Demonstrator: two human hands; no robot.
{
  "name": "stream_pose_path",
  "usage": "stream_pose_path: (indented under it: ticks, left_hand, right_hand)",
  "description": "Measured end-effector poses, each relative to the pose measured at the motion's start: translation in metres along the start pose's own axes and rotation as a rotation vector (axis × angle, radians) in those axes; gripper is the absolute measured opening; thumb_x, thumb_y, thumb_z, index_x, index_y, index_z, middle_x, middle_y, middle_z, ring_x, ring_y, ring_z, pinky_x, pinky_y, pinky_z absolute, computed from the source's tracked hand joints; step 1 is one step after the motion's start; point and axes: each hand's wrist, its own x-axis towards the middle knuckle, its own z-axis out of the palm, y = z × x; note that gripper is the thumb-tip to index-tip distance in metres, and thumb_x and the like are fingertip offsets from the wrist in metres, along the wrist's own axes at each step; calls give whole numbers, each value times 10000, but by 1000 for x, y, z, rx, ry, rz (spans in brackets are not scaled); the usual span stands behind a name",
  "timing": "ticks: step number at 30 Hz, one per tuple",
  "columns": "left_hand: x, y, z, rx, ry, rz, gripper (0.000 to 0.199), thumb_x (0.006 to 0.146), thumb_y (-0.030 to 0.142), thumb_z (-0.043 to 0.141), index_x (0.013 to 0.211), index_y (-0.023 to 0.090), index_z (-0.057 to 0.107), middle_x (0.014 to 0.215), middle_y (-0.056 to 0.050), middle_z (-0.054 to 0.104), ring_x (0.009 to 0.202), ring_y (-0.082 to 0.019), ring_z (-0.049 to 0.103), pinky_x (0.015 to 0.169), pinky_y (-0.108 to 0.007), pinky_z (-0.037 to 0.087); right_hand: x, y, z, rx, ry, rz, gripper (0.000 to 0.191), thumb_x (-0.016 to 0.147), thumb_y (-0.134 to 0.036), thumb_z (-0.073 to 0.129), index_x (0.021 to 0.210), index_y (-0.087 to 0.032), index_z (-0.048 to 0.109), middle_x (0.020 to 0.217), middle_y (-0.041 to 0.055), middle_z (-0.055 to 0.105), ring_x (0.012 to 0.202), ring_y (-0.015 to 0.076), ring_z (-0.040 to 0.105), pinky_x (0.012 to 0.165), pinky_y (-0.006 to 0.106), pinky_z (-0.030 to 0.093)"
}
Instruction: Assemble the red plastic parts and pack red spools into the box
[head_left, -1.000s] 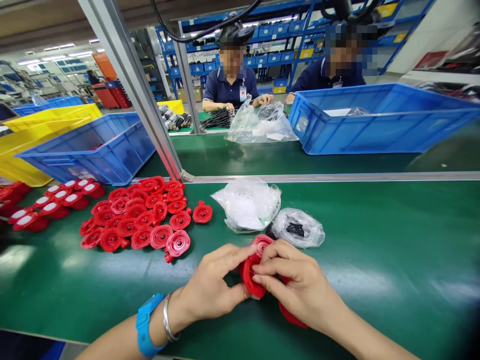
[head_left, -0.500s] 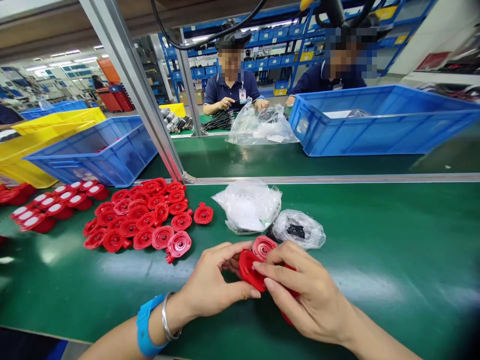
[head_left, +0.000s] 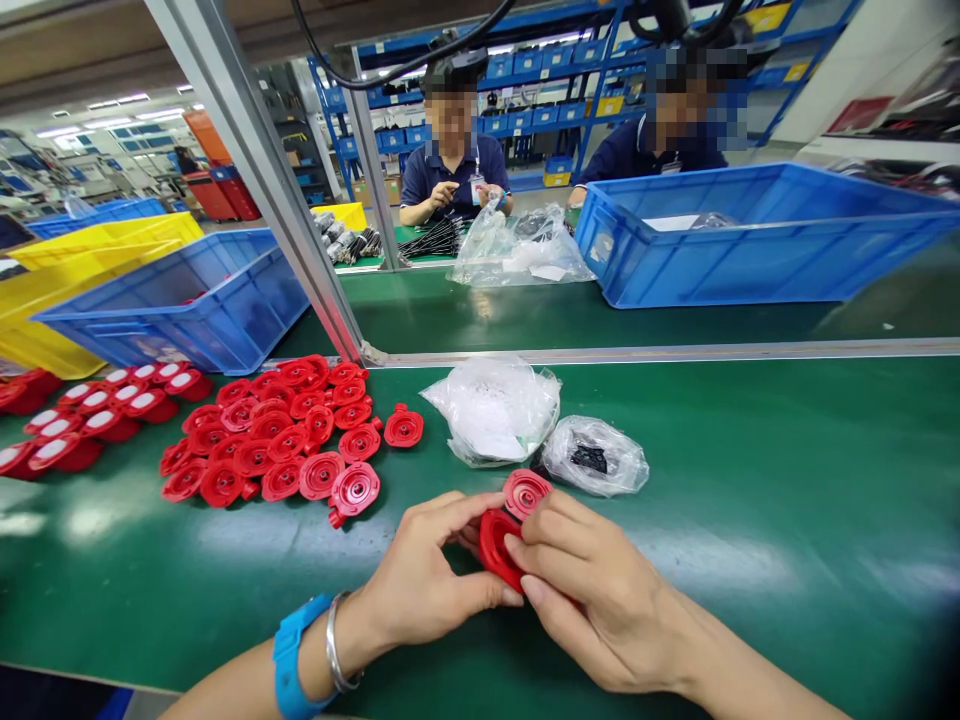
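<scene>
Clock centred on the held part. Most of what's left to see is your cluster of red parts [head_left: 288, 443] at 10 o'clock, open faces up. Next, the white-disc parts [head_left: 107, 419], farther out at 9 to 10. Nothing marks either group as done; my read is mid-batch.

In work: 1 held part [head_left: 496, 548], tilted up above the bench. Your left hand [head_left: 427, 560] is half closed around its left edge, thumb below, fingers above. Your right hand [head_left: 604, 590] has fingertips bunched at the open face; they hide whether they pinch anything, so can't tell.

Around you: right blue bin [head_left: 712, 265] at 1, left blue bin [head_left: 172, 340] at 10, metal post [head_left: 259, 165] at 11. Big clear bag [head_left: 491, 405] at 12, small clear bag [head_left: 615, 455] at 2. Smallest, 1 loose part [head_left: 523, 490] at 1, just beside your fingers: likeliest thing to bump.
</scene>
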Motion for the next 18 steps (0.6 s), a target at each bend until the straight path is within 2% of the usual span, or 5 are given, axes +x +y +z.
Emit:
stream_pose_path:
  ticks: [3,6,9,12,18]
  left_hand:
    - [2,1,-3,-37,39,9,648,644,278,863,1247,289,627,935,-8,617,809,-143,624,770,-263,540]
    - [3,0,-4,-56,32,42,620,690,214,819,1265,303,604,980,-9,610,858,-142,633,794,-255,541]
    - [1,-2,-3,-101,11,53,607,732,176,773,1290,313,578,1073,-24,604,937,-152,643,837,-260,545]
    - [-1,-3,-3,-110,-1,72,590,754,182,760,1297,315,569,1126,-38,599,974,-159,642,847,-261,547]
    - [-2,-5,-2,-99,-36,148,628,776,154,737,1311,409,530,1165,-5,589,1005,-137,631,871,-236,529]
  right_hand:
    - [-5,17,-14,-24,112,88,228,873,-124,495,1017,-160,668,877,73,646,797,167,583,721,312,495]
    - [-16,51,-31,-302,199,311,143,874,-172,548,919,-175,684,874,59,674,806,167,606,726,294,484]
    - [-28,85,-37,-579,-21,513,184,854,-214,540,763,-196,699,756,50,667,736,196,574,662,317,447]
    - [-31,103,-32,-633,-234,581,224,840,-194,516,732,-219,711,754,43,677,749,204,577,665,314,435]
    - [-26,103,-22,-628,-261,634,191,830,-172,510,728,-209,667,750,30,665,735,194,612,641,294,424]
